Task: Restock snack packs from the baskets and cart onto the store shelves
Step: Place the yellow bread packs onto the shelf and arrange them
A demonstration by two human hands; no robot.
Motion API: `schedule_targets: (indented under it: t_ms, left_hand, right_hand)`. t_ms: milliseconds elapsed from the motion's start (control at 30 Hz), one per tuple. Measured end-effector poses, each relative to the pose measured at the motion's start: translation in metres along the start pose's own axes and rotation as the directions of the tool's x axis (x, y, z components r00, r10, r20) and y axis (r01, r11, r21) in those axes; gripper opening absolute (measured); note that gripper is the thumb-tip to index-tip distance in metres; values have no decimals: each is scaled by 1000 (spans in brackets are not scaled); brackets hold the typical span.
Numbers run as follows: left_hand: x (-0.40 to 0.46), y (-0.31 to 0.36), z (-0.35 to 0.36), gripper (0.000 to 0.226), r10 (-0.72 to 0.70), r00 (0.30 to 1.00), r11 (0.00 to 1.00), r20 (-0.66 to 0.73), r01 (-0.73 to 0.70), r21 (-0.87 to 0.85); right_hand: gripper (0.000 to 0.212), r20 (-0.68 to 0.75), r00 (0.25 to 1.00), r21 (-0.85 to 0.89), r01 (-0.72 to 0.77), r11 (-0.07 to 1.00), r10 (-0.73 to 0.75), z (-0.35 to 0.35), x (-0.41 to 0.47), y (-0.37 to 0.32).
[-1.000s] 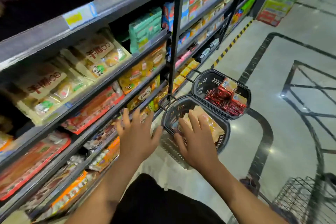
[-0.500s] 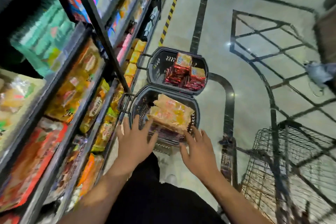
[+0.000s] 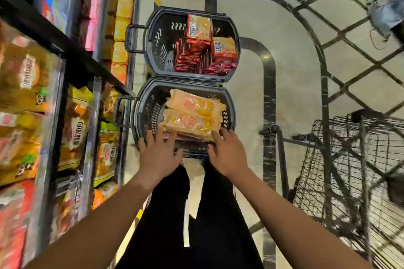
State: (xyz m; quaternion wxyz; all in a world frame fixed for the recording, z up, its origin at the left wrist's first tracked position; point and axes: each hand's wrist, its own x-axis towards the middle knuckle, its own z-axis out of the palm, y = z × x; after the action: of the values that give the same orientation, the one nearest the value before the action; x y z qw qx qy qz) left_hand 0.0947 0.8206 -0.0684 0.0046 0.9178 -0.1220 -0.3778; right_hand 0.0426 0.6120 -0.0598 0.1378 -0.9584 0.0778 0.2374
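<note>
Since the half-second-earlier frame both hands had moved forward to the near edge of the pack stack, and the view had tipped further down over the baskets.

Left hand (image 3: 160,155): fingers spread and nearly straight, fingertips at the near left corner of the orange snack packs (image 3: 192,116), gripping nothing. Whether the tips touched the wrapper or only the basket rim could not be told.

Right hand (image 3: 227,155): fingers also spread and relaxed, tips at the near right corner of the same packs; no closed grasp visible.

Orange snack packs lay stacked flat inside the near basket (image 3: 142,120), a dark plastic one standing on the floor just ahead of the person's legs in black trousers (image 3: 218,225).

Far basket (image 3: 153,39), same type, stood touching the near one's far rim. It held red-wrapped packs (image 3: 192,59) on edge, with two orange-faced boxes (image 3: 199,27) lying on top.

Store shelves (image 3: 65,46) ran along the left, filled with yellow, green and red snack bags; print was blurred.

Wire cart (image 3: 349,170) stood to the right, near the near basket but apart from it. Its contents could not be made out.
</note>
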Motion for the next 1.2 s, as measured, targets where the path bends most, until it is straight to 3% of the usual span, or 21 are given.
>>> schedule_targets:
  t_ms: [200,333,467,567,667,767,833,867,933,1033,1133,1200]
  left_hand:
    - [77,13,50,68,-79,978,994,194,62,91]
    - [139,29,71,69,-105,967,994,234,99,38]
    - [200,50,101,80,-258,945,965,199,262,6]
    - [231,59,129,92,-408,887,877,218,446,-176]
    - [251,71,147,105,-560,789,649,254,608,-458]
    - [264,84,158,121,-707,617,225,345,659,-718]
    - [270,89,164,129,-684,498,-148,534,622,-769]
    - [272,91,168,131,-625,474,-319,620,570,-757]
    - [271,99,170,119,-481,512,-546,711,460,-700]
    - [272,107,169,105,-383,575,-687,723,346,-639]
    - [275,106,168,132,-359,581,-748,731,290,-597]
    - [271,104,168,135,-375,558,-731,740,313,-607]
  right_hand:
    - [64,82,993,-88,96,991,-89,53,89,51]
    - [51,125,986,-103,121,987,-108,82,160,80]
    - [52,129,986,-84,116,990,-105,113,225,103]
    - [56,158,979,-97,148,984,-132,137,267,116]
    - [78,236,959,-99,186,978,-158,149,299,128]
    - [93,292,941,-73,201,977,-172,153,322,137]
    - [98,332,932,-57,172,983,-143,153,331,137]
    - [97,358,925,-59,161,985,-129,152,334,137]
    - [92,405,908,-65,146,987,-108,151,340,136]
    - [94,451,889,-75,125,989,-78,149,345,133]
    - [89,476,874,-57,137,989,-94,145,346,128]
    - [81,483,866,-42,166,985,-125,142,346,126]
